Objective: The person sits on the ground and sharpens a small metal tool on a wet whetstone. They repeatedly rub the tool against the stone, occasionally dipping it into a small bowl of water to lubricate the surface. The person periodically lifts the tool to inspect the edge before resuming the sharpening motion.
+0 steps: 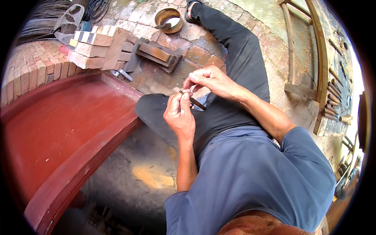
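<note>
Above my lap, both hands are close together, fingertips nearly meeting. My left hand (180,115) is closed in a pinch on a thin dark rod-like tool (198,103), which slants down to the right toward my lap. Its exact kind does not show. My right hand (213,83) is also closed, thumb and fingers pressed together by the rod's upper end; what sits between them is too small to make out. Behind the rod, a bit of pale blue cloth (200,101) shows between my dark trouser legs.
At left is a red wooden panel with a raised rim (88,156). Beyond it stand stacked bricks (94,49), a brown block on a dark base (156,53), and a metal bowl (158,17) with whitish contents. On the right, a wooden workbench (322,58) carries several handled tools (333,94).
</note>
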A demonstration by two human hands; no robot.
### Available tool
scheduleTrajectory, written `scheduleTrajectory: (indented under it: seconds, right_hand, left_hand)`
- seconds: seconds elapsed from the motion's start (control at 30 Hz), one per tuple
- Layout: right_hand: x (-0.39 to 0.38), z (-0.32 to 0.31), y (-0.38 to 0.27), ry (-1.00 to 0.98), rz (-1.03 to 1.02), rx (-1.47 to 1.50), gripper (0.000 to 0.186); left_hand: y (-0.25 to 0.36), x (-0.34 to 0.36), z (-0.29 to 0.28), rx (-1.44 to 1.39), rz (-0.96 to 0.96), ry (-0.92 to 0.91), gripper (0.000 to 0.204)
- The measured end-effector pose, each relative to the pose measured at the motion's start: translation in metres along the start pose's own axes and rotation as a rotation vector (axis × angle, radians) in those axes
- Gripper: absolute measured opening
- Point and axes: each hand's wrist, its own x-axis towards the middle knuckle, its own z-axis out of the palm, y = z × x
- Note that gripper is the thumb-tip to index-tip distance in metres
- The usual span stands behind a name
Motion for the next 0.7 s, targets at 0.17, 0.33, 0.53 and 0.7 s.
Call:
scheduleTrajectory:
  seconds: [0.17, 0.33, 0.53, 0.7]
  right_hand:
    - [-0.004, 0.006, 0.024, 0.012, 0.048, -0.001, 0.031]
    - [-0.008, 0.015, 0.035, -0.019, 0.164, -0.079, 0.023]
    - [-0.008, 0.016, 0.037, -0.055, -0.098, -0.358, 0.028]
    - [-0.01, 0.012, 0.027, -0.151, -0.18, -0.489, 0.026]
  left_hand:
    - [0.004, 0.004, -0.007, -0.11, -0.109, 0.065, 0.017]
    - [-0.002, 0.005, -0.014, -0.141, -0.107, 0.093, 0.017]
    - [-0.001, 0.001, -0.01, -0.001, 0.055, 0.09, 0.014]
    - [0.011, -0.001, -0.01, 0.212, 0.279, 0.05, 0.012]
